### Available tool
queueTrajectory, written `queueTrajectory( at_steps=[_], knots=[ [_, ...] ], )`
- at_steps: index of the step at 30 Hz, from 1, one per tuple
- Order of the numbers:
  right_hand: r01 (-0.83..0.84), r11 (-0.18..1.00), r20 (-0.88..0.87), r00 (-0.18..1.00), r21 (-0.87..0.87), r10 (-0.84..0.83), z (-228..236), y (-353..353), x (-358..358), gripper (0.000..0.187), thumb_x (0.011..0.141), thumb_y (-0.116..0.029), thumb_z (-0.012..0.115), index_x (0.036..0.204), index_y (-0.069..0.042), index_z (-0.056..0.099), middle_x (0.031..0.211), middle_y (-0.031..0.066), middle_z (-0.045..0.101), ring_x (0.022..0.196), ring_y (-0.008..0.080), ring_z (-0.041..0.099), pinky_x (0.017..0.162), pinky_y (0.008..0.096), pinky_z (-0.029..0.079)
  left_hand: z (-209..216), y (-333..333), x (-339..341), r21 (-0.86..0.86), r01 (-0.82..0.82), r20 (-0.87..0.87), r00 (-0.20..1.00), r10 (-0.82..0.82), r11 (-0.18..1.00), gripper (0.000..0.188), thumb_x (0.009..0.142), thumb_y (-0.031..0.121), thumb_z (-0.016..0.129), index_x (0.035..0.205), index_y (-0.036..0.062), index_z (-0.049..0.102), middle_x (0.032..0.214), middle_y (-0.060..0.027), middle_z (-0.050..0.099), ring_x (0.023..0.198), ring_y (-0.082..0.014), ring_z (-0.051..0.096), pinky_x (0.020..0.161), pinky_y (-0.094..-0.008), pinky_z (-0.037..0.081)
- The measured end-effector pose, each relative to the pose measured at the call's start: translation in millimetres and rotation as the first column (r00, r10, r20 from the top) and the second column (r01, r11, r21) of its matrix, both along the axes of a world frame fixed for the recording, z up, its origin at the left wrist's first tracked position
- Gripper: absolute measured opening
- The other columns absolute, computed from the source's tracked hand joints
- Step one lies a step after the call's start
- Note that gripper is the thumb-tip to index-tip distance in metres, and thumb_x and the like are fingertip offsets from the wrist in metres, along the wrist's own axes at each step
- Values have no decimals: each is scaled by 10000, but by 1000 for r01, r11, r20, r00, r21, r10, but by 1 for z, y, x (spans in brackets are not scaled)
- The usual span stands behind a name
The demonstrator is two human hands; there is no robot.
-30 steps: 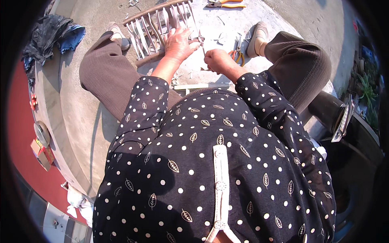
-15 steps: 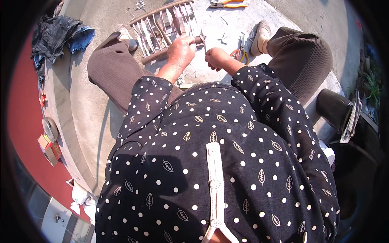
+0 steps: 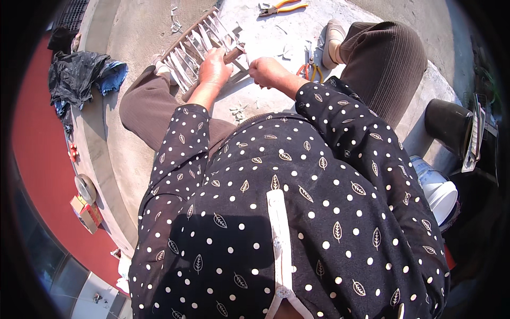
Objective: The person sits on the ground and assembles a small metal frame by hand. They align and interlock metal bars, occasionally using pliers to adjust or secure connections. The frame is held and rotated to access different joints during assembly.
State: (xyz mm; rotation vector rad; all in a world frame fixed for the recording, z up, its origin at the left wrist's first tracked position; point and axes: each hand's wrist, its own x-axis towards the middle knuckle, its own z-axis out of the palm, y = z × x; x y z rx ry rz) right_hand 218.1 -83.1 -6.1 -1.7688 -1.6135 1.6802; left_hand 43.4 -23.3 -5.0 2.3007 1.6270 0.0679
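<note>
A rack-like piece with brown wooden bars (image 3: 188, 36) and pale strips (image 3: 186, 66) strung between them lies beyond my lap, tilted. My left hand (image 3: 214, 69) is closed around its near bar, close to the right-hand end (image 3: 235, 53) that sticks out past the fingers. Just right of that end, my right hand (image 3: 267, 72) is closed with fingertips pressed together. Something thin and pale seems to run from the bar end to these fingers, but I cannot make out what it is.
Orange-handled pliers (image 3: 281, 7) lie at the far edge of the pale slab. Tools with red and yellow handles (image 3: 311, 69) rest near my right shoe (image 3: 333, 42). Pale scraps (image 3: 239, 110) are scattered near my lap. A black bucket (image 3: 449, 125) and white tub (image 3: 441, 199) stand at right.
The wooden piece has turned, its right-hand end tipping up and leftward under my left hand. Both hands have shifted left; the right stays closed beside the bar end.
</note>
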Motion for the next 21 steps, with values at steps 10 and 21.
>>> queueTrajectory(
  at_steps=[10,21],
  knots=[
    [412,861,-272,901,299,-337,-1,11,-29,201,865,-211,578,922,-48,680,825,216,654,805,383,643,741,435,504,33,37,-6,-426,-101,439,846,303,899,309,670,63,758,961,-1,675,899,-84,698,776,-139,649,704,-279,512],
    [401,868,-327,895,293,-304,0,15,-52,186,866,-191,580,895,-45,690,798,228,651,762,388,650,710,441,507,17,23,-33,-808,-44,523,405,750,587,213,769,-17,663,979,-4,629,844,-63,655,730,-137,625,671,-249,503]
  ],
)
